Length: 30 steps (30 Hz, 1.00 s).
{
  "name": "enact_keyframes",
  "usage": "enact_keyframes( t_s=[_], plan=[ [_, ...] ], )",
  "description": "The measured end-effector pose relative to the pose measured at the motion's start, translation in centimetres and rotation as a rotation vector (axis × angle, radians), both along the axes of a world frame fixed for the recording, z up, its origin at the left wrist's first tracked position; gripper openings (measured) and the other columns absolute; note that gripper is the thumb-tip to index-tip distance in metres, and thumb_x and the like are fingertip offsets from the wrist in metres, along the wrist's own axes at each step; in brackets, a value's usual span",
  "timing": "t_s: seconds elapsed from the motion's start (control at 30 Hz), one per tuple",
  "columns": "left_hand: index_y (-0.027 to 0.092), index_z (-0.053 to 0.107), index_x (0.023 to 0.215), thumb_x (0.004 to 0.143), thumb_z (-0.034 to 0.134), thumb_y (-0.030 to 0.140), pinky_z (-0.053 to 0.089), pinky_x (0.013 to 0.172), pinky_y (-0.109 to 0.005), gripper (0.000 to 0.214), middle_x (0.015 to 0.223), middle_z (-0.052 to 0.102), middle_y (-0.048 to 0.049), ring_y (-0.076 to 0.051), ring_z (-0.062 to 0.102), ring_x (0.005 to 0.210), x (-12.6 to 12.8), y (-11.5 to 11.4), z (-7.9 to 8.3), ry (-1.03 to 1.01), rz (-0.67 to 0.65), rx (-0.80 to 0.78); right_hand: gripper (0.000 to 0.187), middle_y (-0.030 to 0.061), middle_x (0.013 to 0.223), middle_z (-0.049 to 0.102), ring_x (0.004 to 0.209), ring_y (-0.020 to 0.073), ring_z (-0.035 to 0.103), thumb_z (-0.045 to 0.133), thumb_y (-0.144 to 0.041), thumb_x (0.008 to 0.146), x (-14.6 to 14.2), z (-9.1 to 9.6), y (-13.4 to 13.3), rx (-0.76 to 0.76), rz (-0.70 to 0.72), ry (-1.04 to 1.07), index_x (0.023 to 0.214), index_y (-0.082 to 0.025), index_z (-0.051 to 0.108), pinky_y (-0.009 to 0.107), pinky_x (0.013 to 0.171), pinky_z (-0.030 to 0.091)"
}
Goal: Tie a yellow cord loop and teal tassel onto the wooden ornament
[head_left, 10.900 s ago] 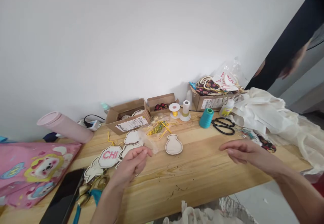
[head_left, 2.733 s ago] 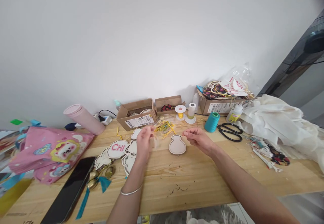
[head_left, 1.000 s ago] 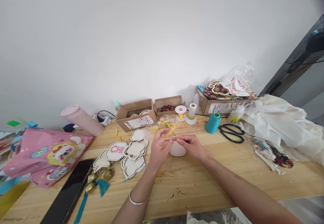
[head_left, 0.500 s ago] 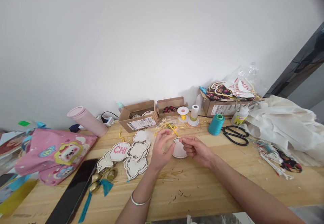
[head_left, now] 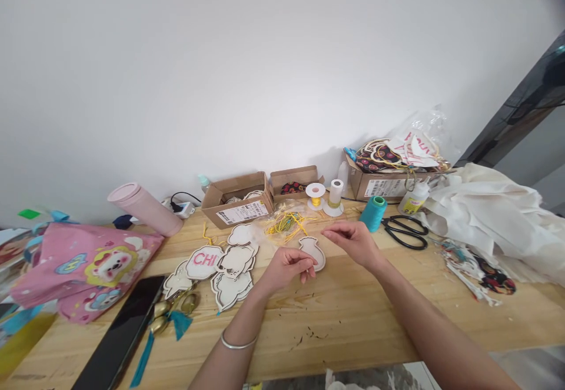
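A small white vase-shaped piece [head_left: 312, 250] with a raised rim lies on the wooden table between my hands. My left hand [head_left: 292, 267] is just in front of it, fingers curled together and covering its lower left edge. My right hand [head_left: 354, 243] is raised to the right of the piece, thumb and forefinger pinched; anything between them is too fine to make out. Behind the piece, a tangle of yellow cord [head_left: 286, 224] rests on clear plastic. To the left, several white cut-out shapes [head_left: 233, 260] overlap beside one lettered "CHI" [head_left: 204, 262].
Cardboard boxes [head_left: 238, 210], a yellow thread spool [head_left: 315, 197] and a teal thread cone [head_left: 373, 213] stand toward the wall. Black scissors [head_left: 405, 232], a glue bottle [head_left: 414, 197] and white fabric [head_left: 489, 213] lie right. A phone [head_left: 121, 334] and pink bag [head_left: 95, 269] are left.
My hands have drawn apart: the left has come down toward me with its fingers curling in, the right has moved right and slightly up. More of the yellow cord shows between them.
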<state>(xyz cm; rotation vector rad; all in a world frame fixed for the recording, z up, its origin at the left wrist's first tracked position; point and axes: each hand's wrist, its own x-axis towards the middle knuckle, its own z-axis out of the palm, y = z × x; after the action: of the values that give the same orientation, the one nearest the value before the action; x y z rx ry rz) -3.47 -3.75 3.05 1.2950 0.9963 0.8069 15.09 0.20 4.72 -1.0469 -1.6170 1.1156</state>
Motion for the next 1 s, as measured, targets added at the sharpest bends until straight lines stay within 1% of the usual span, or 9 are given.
enact_keyframes(
  t_s=[0.2,0.33,0.43,0.53,0.67,0.73,0.83,0.93,1.0],
  plan=[
    [0.011,0.064,0.070,0.067,0.063,0.041,0.041,0.045,-0.020,0.030,0.062,0.067,-0.0058,-0.008,0.054,0.043,-0.9,0.5,-0.3,-0.152,0.039,-0.138,0.029,0.0005,0.053,0.047,0.049,0.0099,0.035,0.052,-0.041,0.077,1.0,1.0,0.2,0.267,-0.060,-0.157,0.076,-0.017,0.069,0.025,0.048,0.029],
    [0.010,0.064,0.067,0.063,0.068,0.037,0.042,0.047,-0.021,0.027,0.059,0.066,-0.0059,-0.010,0.056,0.047,-1.5,0.6,-0.7,-0.222,0.022,-0.228,0.028,0.0027,0.057,0.052,0.055,0.0126,0.043,0.050,-0.039,0.079,1.7,0.3,0.6,0.351,-0.020,-0.267,0.079,-0.019,0.068,0.026,0.053,0.033],
    [0.010,0.062,0.060,0.056,0.073,0.036,0.039,0.043,-0.020,0.028,0.050,0.062,-0.0039,-0.010,0.053,0.042,-1.9,0.4,-0.6,-0.273,0.034,-0.229,0.026,0.0056,0.070,0.060,0.065,0.0153,0.050,0.049,-0.038,0.080,2.7,0.0,1.1,0.405,-0.106,-0.328,0.082,-0.020,0.067,0.027,0.060,0.037],
    [0.013,0.058,0.055,0.055,0.072,0.041,0.035,0.038,-0.019,0.032,0.039,0.051,0.0024,-0.006,0.044,0.034,-2.6,0.5,-0.5,-0.368,0.127,-0.170,0.024,0.0054,0.070,0.061,0.063,0.0148,0.052,0.049,-0.035,0.080,3.4,0.5,1.2,0.449,-0.206,-0.317,0.081,-0.019,0.067,0.027,0.058,0.038],
    [0.016,0.050,0.054,0.069,0.057,0.049,0.034,0.038,-0.016,0.037,0.035,0.032,0.0084,-0.003,0.031,0.032,-3.9,1.6,-0.8,-0.524,0.312,-0.067,0.026,0.0030,0.056,0.055,0.049,0.0121,0.044,0.049,-0.037,0.080,3.0,2.0,0.2,0.463,-0.213,-0.284,0.075,-0.019,0.067,0.025,0.048,0.033],
    [0.017,0.053,0.063,0.074,0.055,0.043,0.033,0.038,-0.013,0.028,0.039,0.032,0.0090,-0.002,0.031,0.034,-4.5,2.0,-0.9,-0.581,0.397,-0.022,0.027,0.0025,0.053,0.054,0.047,0.0116,0.043,0.050,-0.037,0.079,2.3,2.8,-0.7,0.471,-0.112,-0.258,0.073,-0.019,0.068,0.025,0.046,0.032],
    [0.023,0.055,0.095,0.074,0.058,0.033,0.041,0.050,-0.013,0.024,0.065,0.055,0.0044,-0.002,0.049,0.052,-4.6,2.1,-0.7,-0.681,0.469,0.026,0.024,0.0021,0.052,0.054,0.046,0.0108,0.042,0.052,-0.036,0.079,1.0,4.3,-2.1,0.470,0.177,-0.263,0.070,-0.020,0.068,0.024,0.046,0.031],
    [0.021,0.045,0.118,0.076,0.047,0.051,0.045,0.080,-0.031,0.051,0.111,0.055,-0.0092,-0.016,0.055,0.096,-3.4,1.5,-0.3,-0.801,0.350,-0.058,0.024,0.0025,0.055,0.056,0.048,0.0105,0.045,0.049,-0.032,0.081,-0.5,5.9,-3.2,0.496,0.475,-0.325,0.071,-0.020,0.067,0.023,0.048,0.033],
    [0.015,0.042,0.122,0.074,0.032,0.065,0.036,0.090,-0.042,0.070,0.121,0.049,-0.0160,-0.026,0.047,0.110,-2.0,0.9,-0.1,-0.839,0.179,-0.204,0.023,0.0038,0.063,0.061,0.055,0.0114,0.050,0.047,-0.027,0.083,-1.4,6.5,-3.3,0.519,0.577,-0.348,0.076,-0.019,0.067,0.023,0.052,0.036]
  ],
)
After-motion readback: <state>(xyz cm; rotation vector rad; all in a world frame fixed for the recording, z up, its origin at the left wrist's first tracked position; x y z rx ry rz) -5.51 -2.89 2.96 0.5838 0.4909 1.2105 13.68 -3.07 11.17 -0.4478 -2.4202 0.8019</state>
